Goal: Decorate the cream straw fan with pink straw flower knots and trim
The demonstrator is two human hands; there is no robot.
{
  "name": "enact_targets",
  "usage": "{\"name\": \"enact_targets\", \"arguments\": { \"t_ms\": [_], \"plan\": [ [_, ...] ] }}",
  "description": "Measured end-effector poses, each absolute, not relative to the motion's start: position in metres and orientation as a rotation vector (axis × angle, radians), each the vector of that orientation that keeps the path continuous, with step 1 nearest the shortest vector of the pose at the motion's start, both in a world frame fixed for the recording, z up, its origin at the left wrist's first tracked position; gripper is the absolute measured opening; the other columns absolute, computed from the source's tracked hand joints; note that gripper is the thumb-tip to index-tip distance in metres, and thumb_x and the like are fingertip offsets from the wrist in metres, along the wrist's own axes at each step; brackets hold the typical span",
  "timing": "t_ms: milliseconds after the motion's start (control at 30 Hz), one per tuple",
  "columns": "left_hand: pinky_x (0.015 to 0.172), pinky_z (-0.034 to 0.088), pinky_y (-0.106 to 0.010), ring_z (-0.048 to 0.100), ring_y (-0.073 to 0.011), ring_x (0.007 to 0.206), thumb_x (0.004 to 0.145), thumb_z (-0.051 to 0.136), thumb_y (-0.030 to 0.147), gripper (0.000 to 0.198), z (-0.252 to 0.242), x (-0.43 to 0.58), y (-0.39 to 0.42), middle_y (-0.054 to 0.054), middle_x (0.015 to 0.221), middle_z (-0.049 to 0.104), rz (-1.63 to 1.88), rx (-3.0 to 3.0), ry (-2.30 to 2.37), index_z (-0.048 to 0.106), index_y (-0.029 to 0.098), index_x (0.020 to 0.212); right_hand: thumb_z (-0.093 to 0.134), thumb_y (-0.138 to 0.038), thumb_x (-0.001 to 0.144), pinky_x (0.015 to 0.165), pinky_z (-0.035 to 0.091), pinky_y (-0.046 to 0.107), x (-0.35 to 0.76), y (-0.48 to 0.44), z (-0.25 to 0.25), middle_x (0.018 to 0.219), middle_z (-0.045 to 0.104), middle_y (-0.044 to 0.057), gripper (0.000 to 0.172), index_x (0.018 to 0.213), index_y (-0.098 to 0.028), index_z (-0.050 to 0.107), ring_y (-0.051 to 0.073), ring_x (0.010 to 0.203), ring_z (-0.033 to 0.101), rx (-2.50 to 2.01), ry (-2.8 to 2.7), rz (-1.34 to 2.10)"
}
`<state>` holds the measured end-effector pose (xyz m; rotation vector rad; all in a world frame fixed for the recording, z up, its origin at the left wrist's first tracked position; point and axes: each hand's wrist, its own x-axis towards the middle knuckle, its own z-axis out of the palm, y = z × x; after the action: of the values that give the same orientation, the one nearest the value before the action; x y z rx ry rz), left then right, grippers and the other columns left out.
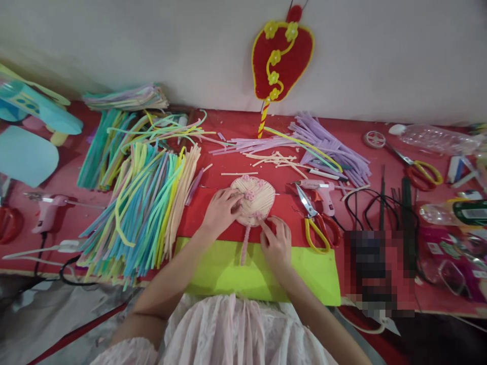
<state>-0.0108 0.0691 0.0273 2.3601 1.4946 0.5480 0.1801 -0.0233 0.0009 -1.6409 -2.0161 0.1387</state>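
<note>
A cream, fan-shaped craft piece [255,198] with small pink flowers and a pink twisted handle [245,243] lies on a red sheet [198,215] above a lime-green sheet [228,274]. My left hand [220,210] rests flat on the fan's left edge, fingers spread over it. My right hand [277,244] sits at the fan's lower right rim, fingertips pinched against the pink trim there.
A big pile of pastel pipe cleaners [140,203] lies left of the fan, purple ones [327,144] at the back right. A pink glue gun [323,190] and yellow-handled scissors [314,223] lie right. A red fan [279,58] hangs on the wall. Another glue gun [47,210] lies far left.
</note>
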Motion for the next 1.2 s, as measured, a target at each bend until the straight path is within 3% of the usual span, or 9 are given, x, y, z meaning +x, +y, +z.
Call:
{"name": "enact_targets", "arguments": {
  "t_ms": [1200],
  "plan": [
    [0.102,0.039,-0.046,0.047,-0.0274,0.119,0.084,0.048,0.016,0.037,0.0278,-0.0053,0.0623,-0.010,0.125,0.053,0.463,2.497,1.529,0.057,0.023,0.119,0.046,-0.006,0.082,0.091,0.044,0.046,0.1783,-0.0224,0.0038,0.111,0.052,0.011,0.041,0.117,-0.022,0.061,0.025,0.109,0.046,-1.651,-2.017,0.129]
  ]
}}
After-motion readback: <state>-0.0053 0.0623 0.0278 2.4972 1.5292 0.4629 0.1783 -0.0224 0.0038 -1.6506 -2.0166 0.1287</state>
